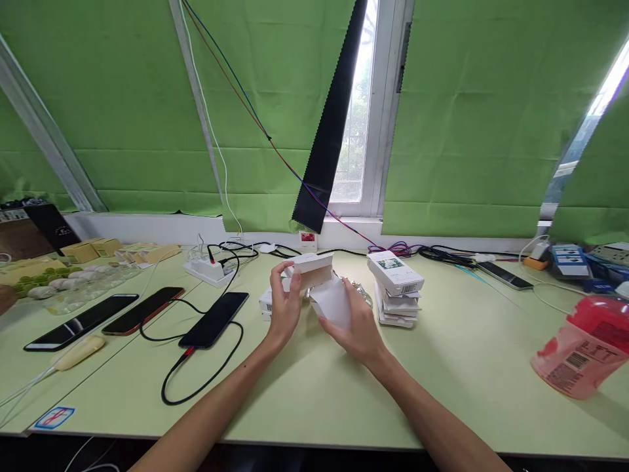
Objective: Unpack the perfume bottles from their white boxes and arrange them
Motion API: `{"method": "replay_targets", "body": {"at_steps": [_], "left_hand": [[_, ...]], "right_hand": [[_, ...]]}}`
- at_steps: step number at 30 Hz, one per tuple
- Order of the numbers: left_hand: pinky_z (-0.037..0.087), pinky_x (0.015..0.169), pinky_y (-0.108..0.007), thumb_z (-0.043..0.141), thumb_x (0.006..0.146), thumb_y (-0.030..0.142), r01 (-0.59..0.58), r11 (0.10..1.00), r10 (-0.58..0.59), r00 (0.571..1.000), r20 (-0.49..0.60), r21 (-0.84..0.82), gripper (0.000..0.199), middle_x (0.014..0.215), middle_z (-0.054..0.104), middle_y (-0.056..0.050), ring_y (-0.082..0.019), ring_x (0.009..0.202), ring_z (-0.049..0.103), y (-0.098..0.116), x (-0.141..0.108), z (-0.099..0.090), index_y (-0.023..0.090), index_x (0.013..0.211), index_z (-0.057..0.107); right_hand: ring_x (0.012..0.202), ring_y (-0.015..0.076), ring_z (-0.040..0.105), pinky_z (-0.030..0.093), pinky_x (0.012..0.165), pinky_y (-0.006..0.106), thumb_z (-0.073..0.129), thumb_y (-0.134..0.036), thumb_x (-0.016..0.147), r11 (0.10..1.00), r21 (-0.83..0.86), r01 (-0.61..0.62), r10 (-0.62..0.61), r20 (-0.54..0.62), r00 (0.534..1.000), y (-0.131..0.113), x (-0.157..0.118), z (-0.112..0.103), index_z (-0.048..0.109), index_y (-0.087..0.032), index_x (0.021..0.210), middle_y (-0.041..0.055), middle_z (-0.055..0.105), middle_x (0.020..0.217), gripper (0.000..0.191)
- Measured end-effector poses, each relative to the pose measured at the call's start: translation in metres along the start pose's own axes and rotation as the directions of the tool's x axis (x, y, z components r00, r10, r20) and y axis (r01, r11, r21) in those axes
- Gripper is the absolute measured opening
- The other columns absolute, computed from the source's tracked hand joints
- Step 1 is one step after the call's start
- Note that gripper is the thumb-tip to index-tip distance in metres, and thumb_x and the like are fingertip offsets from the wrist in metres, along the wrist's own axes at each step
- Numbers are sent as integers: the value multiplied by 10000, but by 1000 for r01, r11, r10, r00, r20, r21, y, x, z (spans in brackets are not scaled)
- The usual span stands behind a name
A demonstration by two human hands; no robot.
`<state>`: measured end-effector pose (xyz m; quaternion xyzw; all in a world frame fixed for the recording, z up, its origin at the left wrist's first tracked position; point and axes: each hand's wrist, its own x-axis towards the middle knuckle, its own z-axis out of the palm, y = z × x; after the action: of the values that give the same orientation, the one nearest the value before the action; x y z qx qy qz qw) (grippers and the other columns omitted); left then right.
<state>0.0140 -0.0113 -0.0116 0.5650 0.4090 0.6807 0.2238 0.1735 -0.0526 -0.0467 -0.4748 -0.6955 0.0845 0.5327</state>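
Observation:
My left hand (285,305) is closed on a small white cardboard box (314,267), gripped by its left end and tilted above the table. My right hand (361,321) is closed around a white piece with a plain surface (333,303), perhaps paper or card. That piece meets the box's lower right side; whether the two are joined I cannot tell. Partly hidden behind my left hand, more white boxes (266,303) lie on the table. Something shiny and silvery (362,292) shows behind my right fingers. Right of them stands a stack of white boxes (396,288), the top one with a plant picture.
Several phones (215,320) and charging cables lie on the left, near a white power strip (206,267). A clear egg-type tray (88,283) sits at far left, beside part of another person's hand (6,298). A red-and-pink container (584,347) stands at right, before another phone (504,276).

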Motion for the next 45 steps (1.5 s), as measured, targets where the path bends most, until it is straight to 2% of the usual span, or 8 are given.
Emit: {"method": "replay_targets", "body": {"at_steps": [4, 7, 13, 20, 24, 31, 40, 45], "left_hand": [[531, 839, -291, 543, 908, 666, 51, 998, -50, 998, 31, -30, 502, 1318, 531, -57, -178, 1078, 597, -3, 3, -1, 290, 1240, 528], [523, 856, -306, 549, 905, 670, 66, 998, -65, 998, 22, -25, 506, 1349, 515, -55, -179, 1071, 591, -5, 4, -1, 298, 1248, 525], [516, 877, -331, 551, 908, 664, 69, 997, -69, 997, 30, -23, 505, 1360, 509, -61, -193, 1094, 576, -6, 4, -2, 301, 1257, 525], [490, 930, -349, 545, 906, 670, 60, 998, -60, 998, 20, 6, 510, 1347, 517, -65, -214, 1168, 536, -5, 5, -1, 290, 1244, 529], [457, 977, -350, 545, 905, 669, 37, 998, -37, 999, 13, 41, 503, 1316, 537, -64, -218, 1201, 511, -3, 5, -1, 286, 1230, 538], [505, 837, -305, 572, 889, 663, 44, 998, -46, 998, 42, 52, 526, 1212, 555, -69, -182, 992, 569, 3, 1, 0, 267, 1233, 537], [551, 842, -303, 635, 851, 655, 49, 999, -49, 994, 101, 1, 564, 1259, 535, -92, -183, 1038, 601, 2, 1, 3, 252, 1231, 531], [564, 789, -289, 676, 826, 637, 71, 997, -72, 991, 112, 18, 545, 1278, 520, -82, -163, 968, 628, 6, 1, 4, 259, 1191, 532]], "right_hand": [[1282, 338, 561, 505, 1053, 529, 747, -423, 820, 1000, -17, -17, 16, -87, 996, -3, 1, -3, 339, -197, 1542, 169, 580, 1401, 860], [1312, 338, 542, 494, 1071, 520, 741, -455, 830, 999, 8, -38, 39, -117, 992, -4, 1, -4, 325, -179, 1548, 180, 561, 1424, 875], [1368, 327, 510, 475, 1104, 511, 721, -480, 855, 998, 57, -25, 34, -159, 987, -6, 0, -3, 300, -178, 1558, 182, 520, 1483, 873], [1330, 326, 543, 502, 1073, 508, 760, -481, 826, 997, 82, -13, 32, -238, 971, -10, 0, -6, 326, -188, 1539, 185, 530, 1472, 884], [1301, 313, 574, 513, 1068, 499, 779, -460, 809, 988, 156, 3, 41, -277, 960, -12, 0, -7, 343, -188, 1522, 185, 559, 1436, 879], [1241, 293, 619, 539, 1041, 478, 790, -428, 793, 958, 282, 49, 33, -276, 960, -14, -2, -9, 325, -206, 1522, 172, 583, 1392, 893], [1235, 284, 621, 531, 1049, 505, 767, -423, 805, 938, 341, 68, 35, -287, 957, -13, -4, -8, 276, -233, 1544, 164, 584, 1370, 907], [1252, 281, 608, 536, 1050, 498, 749, -418, 820, 943, 320, 94, 13, -316, 949, -12, -4, -8, 242, -246, 1552, 165, 556, 1396, 908]]}}
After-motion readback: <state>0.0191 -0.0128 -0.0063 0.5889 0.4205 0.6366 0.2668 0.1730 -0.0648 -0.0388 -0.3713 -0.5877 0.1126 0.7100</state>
